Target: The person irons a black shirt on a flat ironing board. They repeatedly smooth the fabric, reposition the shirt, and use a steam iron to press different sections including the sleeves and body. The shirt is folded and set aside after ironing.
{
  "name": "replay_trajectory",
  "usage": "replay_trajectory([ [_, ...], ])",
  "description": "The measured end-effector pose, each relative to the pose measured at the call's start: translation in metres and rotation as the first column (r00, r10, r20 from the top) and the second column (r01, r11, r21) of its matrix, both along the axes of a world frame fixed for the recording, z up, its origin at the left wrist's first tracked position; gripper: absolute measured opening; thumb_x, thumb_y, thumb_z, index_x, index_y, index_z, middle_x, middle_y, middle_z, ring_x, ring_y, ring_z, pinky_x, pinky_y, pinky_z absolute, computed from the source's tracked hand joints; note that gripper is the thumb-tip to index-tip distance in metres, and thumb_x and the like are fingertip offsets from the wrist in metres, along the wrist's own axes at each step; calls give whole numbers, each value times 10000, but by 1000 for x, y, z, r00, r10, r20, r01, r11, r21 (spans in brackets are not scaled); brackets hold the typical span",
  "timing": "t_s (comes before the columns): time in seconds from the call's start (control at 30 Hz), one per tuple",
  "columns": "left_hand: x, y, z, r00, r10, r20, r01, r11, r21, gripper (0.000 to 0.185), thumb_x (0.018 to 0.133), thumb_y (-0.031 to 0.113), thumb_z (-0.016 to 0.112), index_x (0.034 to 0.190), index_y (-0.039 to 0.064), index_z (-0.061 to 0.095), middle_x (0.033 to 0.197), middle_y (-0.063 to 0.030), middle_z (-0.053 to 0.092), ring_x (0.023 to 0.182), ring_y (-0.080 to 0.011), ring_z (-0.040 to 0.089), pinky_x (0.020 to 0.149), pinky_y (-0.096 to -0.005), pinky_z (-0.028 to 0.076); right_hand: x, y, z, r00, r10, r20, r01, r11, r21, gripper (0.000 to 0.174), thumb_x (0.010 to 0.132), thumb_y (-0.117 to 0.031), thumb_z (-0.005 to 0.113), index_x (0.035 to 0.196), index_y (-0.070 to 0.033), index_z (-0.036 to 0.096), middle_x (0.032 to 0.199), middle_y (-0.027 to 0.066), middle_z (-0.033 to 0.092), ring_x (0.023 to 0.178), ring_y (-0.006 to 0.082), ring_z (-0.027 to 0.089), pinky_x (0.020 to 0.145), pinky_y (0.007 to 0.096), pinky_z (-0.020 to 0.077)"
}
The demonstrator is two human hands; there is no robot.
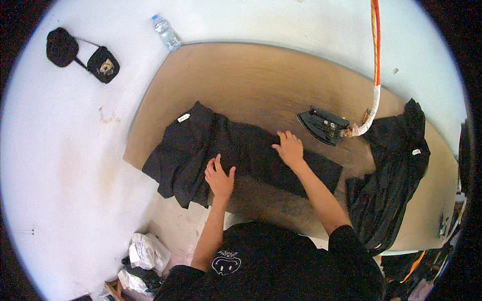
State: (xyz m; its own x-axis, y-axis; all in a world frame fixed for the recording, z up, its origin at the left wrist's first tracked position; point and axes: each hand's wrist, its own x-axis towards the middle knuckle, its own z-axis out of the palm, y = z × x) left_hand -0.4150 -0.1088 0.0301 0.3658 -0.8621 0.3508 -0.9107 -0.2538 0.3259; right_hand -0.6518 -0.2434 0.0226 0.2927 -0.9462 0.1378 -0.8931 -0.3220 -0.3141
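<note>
A black garment (248, 150) lies across the brown tabletop (241, 75), bunched at the left and flatter towards the right. A small white label (183, 118) shows near its upper left corner. My left hand (220, 180) rests on or just above the cloth near its lower middle, fingers spread and holding nothing. Further right, my right hand (289, 148) is over the upper edge of the flat part, its fingers apart. Beyond that hand a dark clothes iron (324, 126) sits on the table, its pointed tip towards the left.
A white-wrapped hose (372, 109) runs up from the iron into an orange cord (375, 41). More black garments (399, 169) lie heaped at the right. A plastic water bottle (166, 33) and a black bag (103, 64) are beyond the table's left corner. White plastic bags (148, 252) sit lower left.
</note>
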Motion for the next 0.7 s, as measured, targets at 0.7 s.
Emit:
replay_trajectory([
  [0.7,222,30,17,956,-196,-218,211,976,45,383,900,269,690,1248,132,607,1262,-100,613,1212,-300,538,1020,-500,385,198,66,54,959,230,167,-210,969,-126,257,908,-219,649,1115,-77,699,1075,164,662,1082,350,619,924,444,512],
])
